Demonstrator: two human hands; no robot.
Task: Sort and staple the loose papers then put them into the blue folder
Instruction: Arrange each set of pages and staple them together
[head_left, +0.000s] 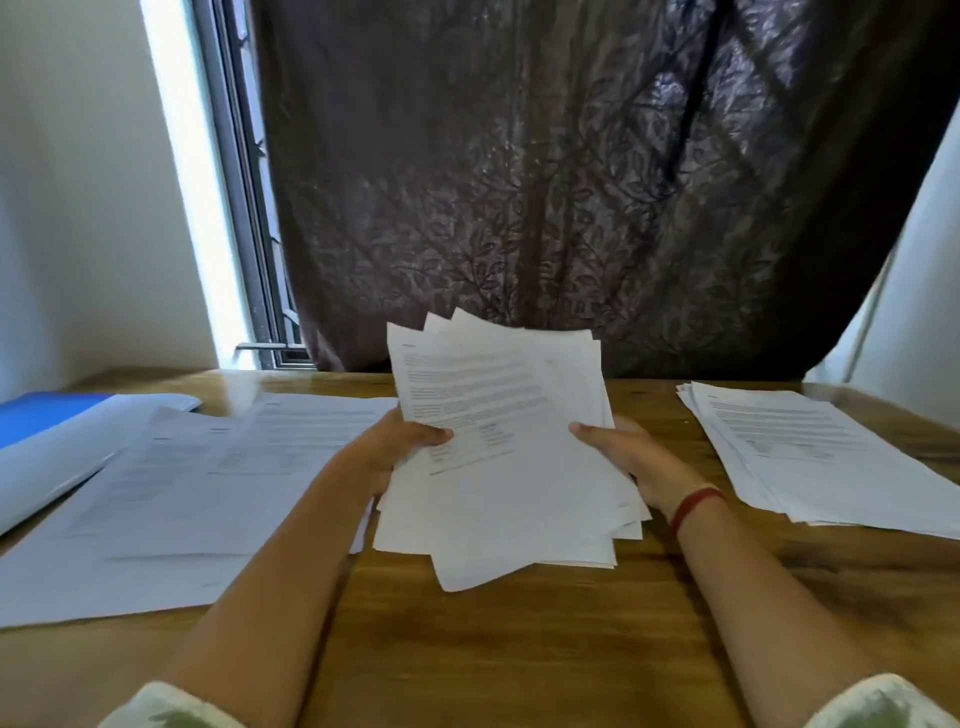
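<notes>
Blue folder (47, 415): lies at the far left edge of the tabletop (519, 649). It has a smooth, matt blue cover and is partly hidden under a bowed white sheet (62, 462). Whether it lies open cannot be told.
Spread sheets (208, 493): thin white printed pages lie flat and overlapping, left of centre. Their edges are not squared.
Left hand (400, 447): grips the left edge of the held stack, thumb on the printed face and fingers underneath.
Held stack (509, 441): limp office paper, raised and tilted toward the person at centre, above the tabletop. The sheets are fanned and their corners stick out at different angles. Judged step: sorting is in hand, and the bundle is neither squared nor stapled.
Right hand (628, 457): grips the right edge of the same stack, thumb on top. A red band (696, 504) circles the wrist.
Right pile (810, 447): a loosely stacked set of printed pages, well apart from the held stack, with stepped edges.
Next move: judged to call for deciding where the top page belongs, then tapping the edges flush so a staple catches every sheet. Thin sheets slip easily. No stapler is in view.
Tabletop: varnished wood with visible grain and a slight sheen.
</notes>
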